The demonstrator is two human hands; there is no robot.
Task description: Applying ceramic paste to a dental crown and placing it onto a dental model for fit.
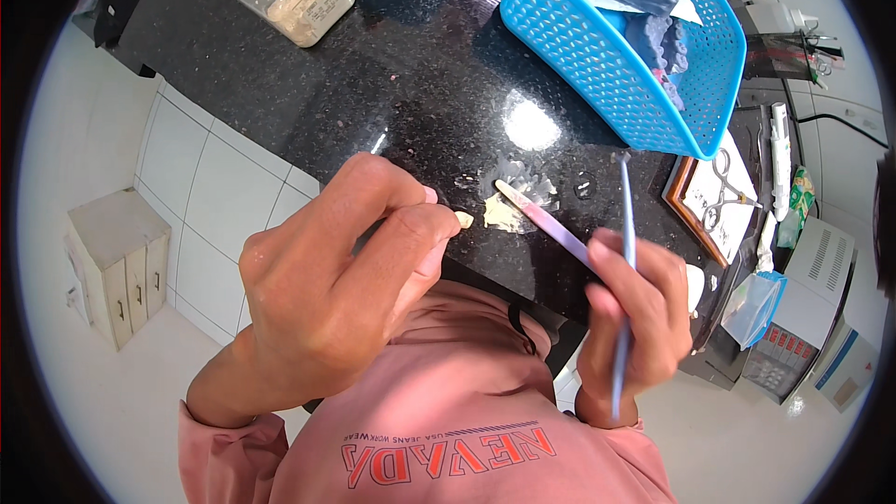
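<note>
My left hand (336, 271) is closed, with thumb and fingertips pinched on a small cream-coloured, tooth-like piece (464, 219) that mostly hides behind them. In my right hand (649, 313) a slim spatula (558, 229) with a pinkish-purple handle points left. Its pale tip rests at or just above a smear of cream-yellow paste (505, 214) on the black countertop (420, 65). Between the fingers of that same hand runs a thin blue-grey dental instrument (627, 210), roughly upright in the picture. The paste lies between my two hands, nearer the left one's fingertips.
A blue perforated basket (597, 65) holding grey dental models (653, 33) stands at the back right. Beyond my left hand is a clear jar (313, 5) of beige powder with an orange lid. Scissor-like forceps (723, 191) lie on a wood-edged board at right.
</note>
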